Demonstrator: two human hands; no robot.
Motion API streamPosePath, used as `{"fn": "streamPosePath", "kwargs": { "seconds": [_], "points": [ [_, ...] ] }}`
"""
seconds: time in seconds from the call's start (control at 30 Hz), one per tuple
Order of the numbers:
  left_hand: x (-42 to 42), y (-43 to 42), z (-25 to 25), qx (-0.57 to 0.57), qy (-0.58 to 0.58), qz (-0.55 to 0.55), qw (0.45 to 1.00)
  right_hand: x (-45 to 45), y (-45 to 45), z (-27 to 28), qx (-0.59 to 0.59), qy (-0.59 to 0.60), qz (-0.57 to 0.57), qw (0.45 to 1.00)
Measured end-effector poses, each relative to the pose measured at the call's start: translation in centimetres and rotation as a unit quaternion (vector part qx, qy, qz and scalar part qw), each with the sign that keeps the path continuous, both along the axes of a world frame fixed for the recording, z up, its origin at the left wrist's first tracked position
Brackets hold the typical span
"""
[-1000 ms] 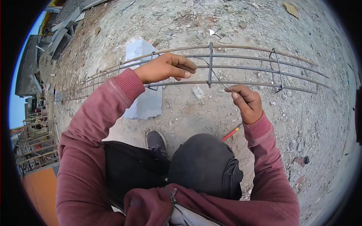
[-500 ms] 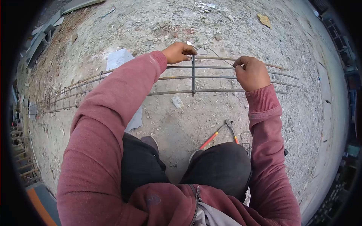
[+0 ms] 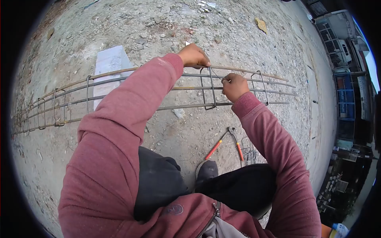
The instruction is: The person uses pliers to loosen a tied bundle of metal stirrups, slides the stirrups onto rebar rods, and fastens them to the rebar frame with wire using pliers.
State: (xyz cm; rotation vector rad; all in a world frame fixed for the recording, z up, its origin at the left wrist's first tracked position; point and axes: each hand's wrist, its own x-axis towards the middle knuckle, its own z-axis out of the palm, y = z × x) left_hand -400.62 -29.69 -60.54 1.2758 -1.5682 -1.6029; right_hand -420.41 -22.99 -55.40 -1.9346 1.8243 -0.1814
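Note:
A long rebar cage (image 3: pixel 190 88) of parallel steel bars and bent stirrups runs across in front of me. My left hand (image 3: pixel 193 56) reaches over the far bar, its fingers closed at the top corner of a stirrup (image 3: pixel 212 89). Just to the right, my right hand (image 3: pixel 235 86) is closed, thumb and forefinger pinched together among the bars. A thin tie wire (image 3: pixel 216 74) runs from the stirrup's corner toward that pinch. Another stirrup (image 3: pixel 263 85) stands right of my right hand. What lies under my left fingertips is partly hidden.
Pincers (image 3: pixel 230 130) with red and yellow handles lie open on the ground, beside several small bent stirrups (image 3: pixel 249 152). A pale block (image 3: pixel 111 59) sits under the cage at left. Rubble and a yellowish scrap (image 3: pixel 261 25) are beyond. My shoe (image 3: pixel 206 170) is near the pincers.
My right hand has moved left and nearer, closer to the stirrup and my left hand. The view has shifted, showing more of the right side; a stirrup now shows farther right.

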Motion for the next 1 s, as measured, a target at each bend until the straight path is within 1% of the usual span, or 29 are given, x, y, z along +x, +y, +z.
{"fn": "streamPosePath", "kwargs": {
  "seconds": [0.1,0.13,0.17,0.23,0.27,0.37,0.4,0.5,0.6,0.63,0.7,0.83,0.9,0.97,1.0],
  "points": [
    [0.0,0.3,2.4,0.185,-0.106,0.037,0.976,2.7,-1.0,-1.4,-0.018,-0.023,-0.037,0.999],
    [0.0,0.3,2.5,0.186,-0.09,0.021,0.978,3.1,-1.1,-1.5,-0.032,-0.023,-0.039,0.998],
    [0.2,0.0,1.8,0.119,-0.056,0.015,0.991,3.3,-1.2,-1.6,-0.047,-0.009,-0.026,0.999],
    [0.1,-0.4,-0.5,-0.016,0.012,0.002,1.0,3.4,-1.0,-1.2,-0.075,0.021,-0.001,0.997],
    [-0.2,-0.5,-1.2,-0.035,0.028,0.039,0.998,3.5,-1.1,-1.4,-0.074,0.023,-0.004,0.997],
    [-0.2,0.1,-0.7,-0.075,0.058,0.063,0.993,4.0,-1.1,-1.2,-0.081,0.028,-0.024,0.996],
    [-0.1,0.3,-0.4,-0.076,0.082,0.06,0.992,4.0,-1.3,-1.3,-0.069,0.024,-0.035,0.997],
    [0.7,0.7,1.3,0.078,0.178,0.058,0.979,3.6,-1.4,-1.4,-0.051,0.018,-0.02,0.998],
    [1.4,0.8,3.0,0.121,0.196,0.049,0.972,3.7,-1.2,-1.2,-0.045,0.011,-0.036,0.998],
    [1.5,0.9,3.2,0.132,0.205,0.05,0.968,3.7,-1.1,-1.0,-0.054,0.024,-0.026,0.998],
    [1.1,0.9,2.7,0.11,0.2,0.048,0.972,3.8,-0.8,-0.6,-0.071,0.049,-0.004,0.996],
    [0.7,0.9,1.3,0.065,0.197,0.028,0.978,3.7,-0.4,-0.1,-0.046,0.069,0.015,0.996],
    [0.5,0.7,1.0,0.076,0.211,0.042,0.974,3.5,-0.3,0.2,-0.05,0.063,0.018,0.997],
    [0.1,0.7,0.9,0.09,0.228,0.068,0.967,3.3,-0.4,-0.1,-0.054,0.097,0.033,0.993],
    [0.0,0.6,0.6,0.075,0.198,0.059,0.975,3.3,-0.4,-0.2,-0.055,0.114,0.041,0.991]
  ]
}}
